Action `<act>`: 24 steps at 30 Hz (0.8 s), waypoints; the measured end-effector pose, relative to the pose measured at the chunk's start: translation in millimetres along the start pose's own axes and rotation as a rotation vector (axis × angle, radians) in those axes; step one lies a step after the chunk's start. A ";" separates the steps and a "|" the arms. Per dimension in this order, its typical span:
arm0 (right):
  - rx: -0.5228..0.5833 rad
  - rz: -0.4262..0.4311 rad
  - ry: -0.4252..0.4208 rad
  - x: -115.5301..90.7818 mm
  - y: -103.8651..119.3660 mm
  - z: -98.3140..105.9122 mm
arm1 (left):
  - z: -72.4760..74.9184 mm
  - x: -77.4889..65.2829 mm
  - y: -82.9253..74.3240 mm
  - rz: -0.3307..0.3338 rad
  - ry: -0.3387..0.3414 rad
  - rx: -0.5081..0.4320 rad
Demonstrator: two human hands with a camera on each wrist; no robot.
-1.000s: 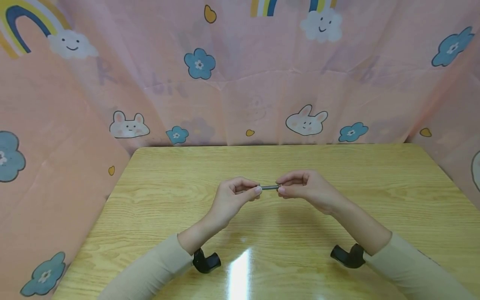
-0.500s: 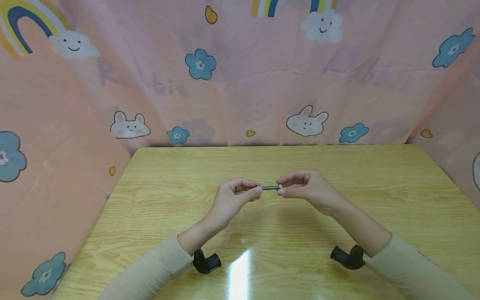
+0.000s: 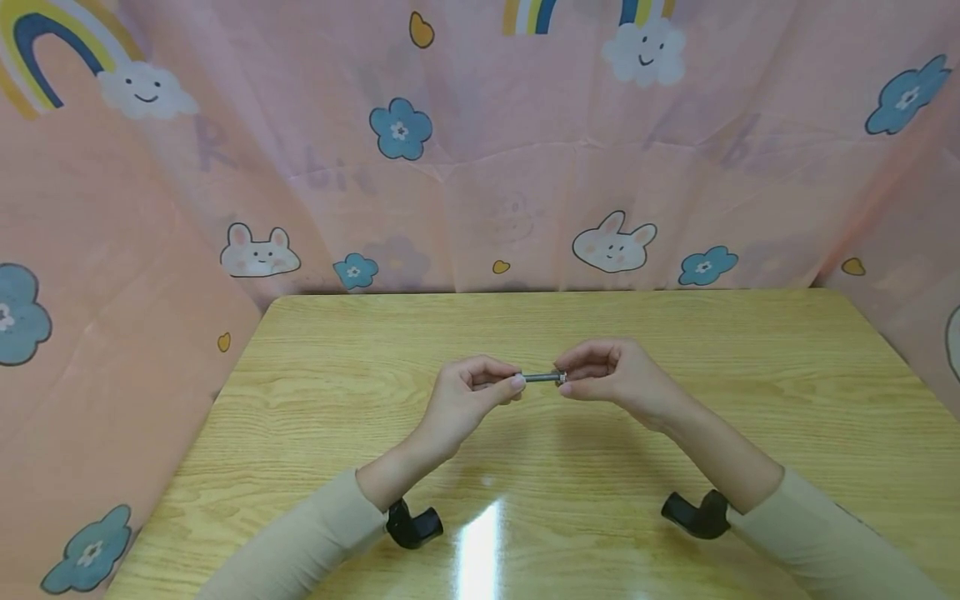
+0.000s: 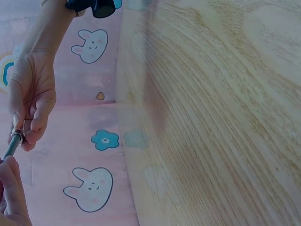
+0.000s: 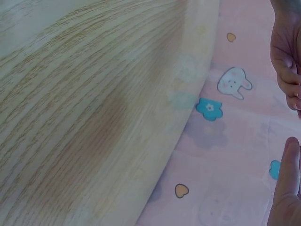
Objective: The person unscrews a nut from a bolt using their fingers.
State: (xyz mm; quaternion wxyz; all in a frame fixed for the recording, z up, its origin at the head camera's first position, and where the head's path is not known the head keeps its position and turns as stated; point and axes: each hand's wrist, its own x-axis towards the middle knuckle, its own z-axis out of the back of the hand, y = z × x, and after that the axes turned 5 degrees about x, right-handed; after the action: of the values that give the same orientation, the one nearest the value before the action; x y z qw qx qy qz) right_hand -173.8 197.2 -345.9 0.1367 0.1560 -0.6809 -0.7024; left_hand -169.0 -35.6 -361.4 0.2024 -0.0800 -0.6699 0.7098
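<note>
A slim metal bolt [image 3: 542, 377] is held level above the table, between the two hands. My left hand [image 3: 465, 400] pinches its left end between thumb and fingers, which hide that end. At the right end sits a nut [image 3: 562, 378], with the fingertips and thumb of my right hand [image 3: 611, 379] around it. Threads show along the bolt [image 4: 11, 147] in the left wrist view, where the nut [image 4: 19, 135] lies against the right hand's fingers. The right wrist view catches both hands at its right edge, the bolt out of sight.
The wooden table [image 3: 360, 333] spreads beneath both hands, with a bright reflection near its front. A pink cartoon-print curtain [image 3: 480, 208] stands behind and along the sides. Black wrist-worn devices [image 3: 415, 525] hang below each forearm.
The right thumb and fingertips have shifted slightly at the nut, and more of the nut shows now. The left hand keeps its hold on the bolt, nearly still.
</note>
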 end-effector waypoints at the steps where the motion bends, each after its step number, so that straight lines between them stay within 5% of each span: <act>1: -0.007 -0.008 0.004 0.1 0.0 0.0 | 0.0 0.0 0.1 0.001 -0.002 0.001; 9: -0.033 -0.064 0.010 0.8 1.4 -1.0 | -0.1 0.0 -0.4 0.026 -0.016 0.004; 24: -0.029 -0.031 -0.043 -1.8 3.3 -2.2 | -0.3 0.2 -0.3 0.013 -0.012 -0.003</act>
State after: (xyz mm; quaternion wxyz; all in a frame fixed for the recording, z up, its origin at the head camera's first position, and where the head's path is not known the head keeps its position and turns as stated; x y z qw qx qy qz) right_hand -171.3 195.8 -342.6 0.1133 0.1496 -0.6708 -0.7176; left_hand -169.0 -35.3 -361.1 0.1938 -0.0805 -0.6715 0.7107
